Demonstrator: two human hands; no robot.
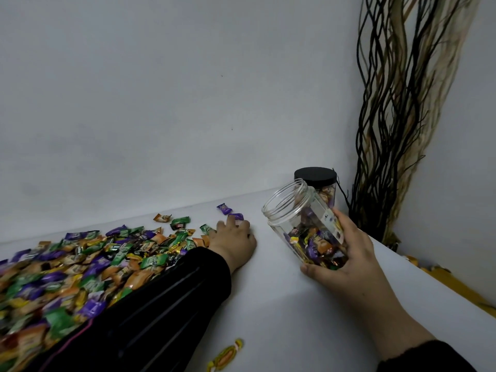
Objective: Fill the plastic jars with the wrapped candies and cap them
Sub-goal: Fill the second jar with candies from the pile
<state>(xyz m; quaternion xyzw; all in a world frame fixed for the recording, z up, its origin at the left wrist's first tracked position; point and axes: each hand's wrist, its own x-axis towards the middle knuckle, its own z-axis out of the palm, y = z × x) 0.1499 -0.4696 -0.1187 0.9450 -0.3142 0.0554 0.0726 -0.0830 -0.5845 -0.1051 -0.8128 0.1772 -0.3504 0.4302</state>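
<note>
**Open jar tilted in right hand, left hand at the candy pile**

Nearest the camera, bottom centre: one yellow candy (225, 355) lies alone on the white table (268, 304), well apart from the rest. Bottom left to mid left, a big candy pile (69, 269) in purple, green, orange & yellow wrappers spreads across the table. A black sleeve (150, 304) crosses the pile's right edge.

Left hand (233, 240), centre frame, lies palm down on the table at the pile's far right end, fingers reaching toward a purple candy (236, 216). Fingertips mostly hidden behind the knuckles, so can't tell if anything is pinched. Another purple piece (224, 208) sits just beyond, apart from the pile.

Right hand (346, 261), centre right, wraps round the lower part of a clear plastic jar (303, 224): thumb under the base, fingers curled up the labelled side. Jar has no lid, tilts w/ its mouth up & to the left, and is roughly a third full of candies at the bottom.

Behind it, against the wall, stands a second jar (326, 193) w/ candies inside and a black lid (315, 176) on. Dark & pale twisted twigs (397, 116) rise in the upper right corner.
</note>
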